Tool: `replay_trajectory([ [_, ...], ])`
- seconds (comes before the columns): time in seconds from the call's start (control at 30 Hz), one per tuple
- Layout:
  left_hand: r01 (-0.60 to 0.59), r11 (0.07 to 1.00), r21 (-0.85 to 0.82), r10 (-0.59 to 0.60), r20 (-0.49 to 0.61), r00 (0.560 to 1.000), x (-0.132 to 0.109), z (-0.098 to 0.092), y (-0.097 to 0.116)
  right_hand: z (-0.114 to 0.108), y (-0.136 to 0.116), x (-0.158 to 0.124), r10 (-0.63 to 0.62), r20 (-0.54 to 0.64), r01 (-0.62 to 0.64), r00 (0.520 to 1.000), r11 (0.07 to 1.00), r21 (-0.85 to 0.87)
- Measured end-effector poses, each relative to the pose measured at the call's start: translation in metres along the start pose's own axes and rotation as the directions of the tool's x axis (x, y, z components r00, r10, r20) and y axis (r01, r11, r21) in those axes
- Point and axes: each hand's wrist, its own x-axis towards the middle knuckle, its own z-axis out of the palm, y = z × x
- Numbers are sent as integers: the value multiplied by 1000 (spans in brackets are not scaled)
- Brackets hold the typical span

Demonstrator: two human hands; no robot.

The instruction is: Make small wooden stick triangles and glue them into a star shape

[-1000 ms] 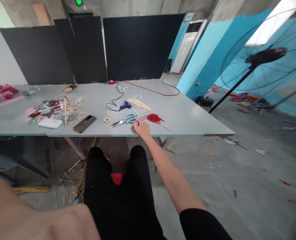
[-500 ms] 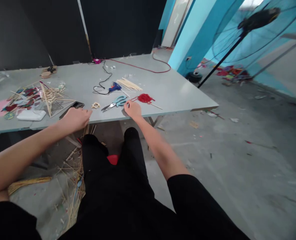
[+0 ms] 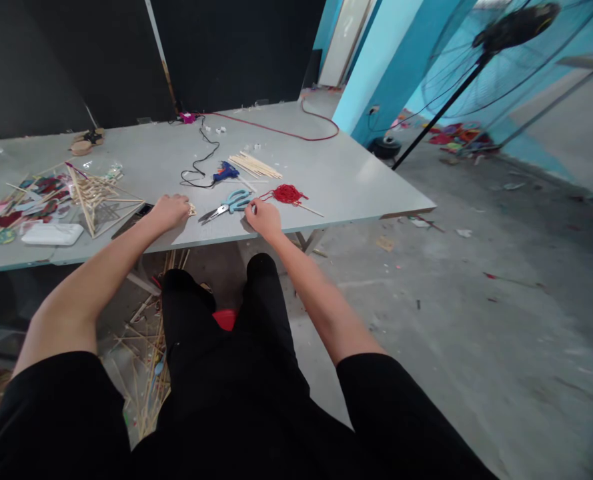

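Observation:
My left hand (image 3: 171, 211) is at the table's front edge, its curled fingers on a small wooden star (image 3: 192, 209) that they mostly cover. Light-blue-handled scissors (image 3: 229, 205) lie partly spread between my two hands. Beside their handles, my right hand (image 3: 263, 218) rests low over the table with thumb and fingers pinched together. A strand of red yarn (image 3: 287, 194) runs from a loose tangle to these fingertips. Under the tangle lies a thin pale stick (image 3: 310, 211). A dark flat object (image 3: 133, 220) is partly hidden by my left forearm.
Behind the scissors are a blue glue gun (image 3: 225, 172) with a black cord and a bundle of wooden sticks (image 3: 255, 165). At left stand a stick pyramid frame (image 3: 92, 200), coloured scraps (image 3: 31, 203) and a white case (image 3: 52, 234). A fan (image 3: 516, 28) stands at right.
My left hand has moved right, from beside the wooden star onto it. My right hand stays pinched by the scissors. The view has shifted slightly.

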Motion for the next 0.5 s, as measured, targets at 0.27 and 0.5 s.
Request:
replay_trajectory([
  [0.27, 135, 991, -19, -136, -43, 990, 9, -1, -29, 1, 1, 1, 12, 11, -12, 1000, 1000, 9],
  [0.5, 220, 971, -90, -219, 16, 976, 17, 16, -49, -1, -2, 0, 11, 5, -11, 1000, 1000, 20],
])
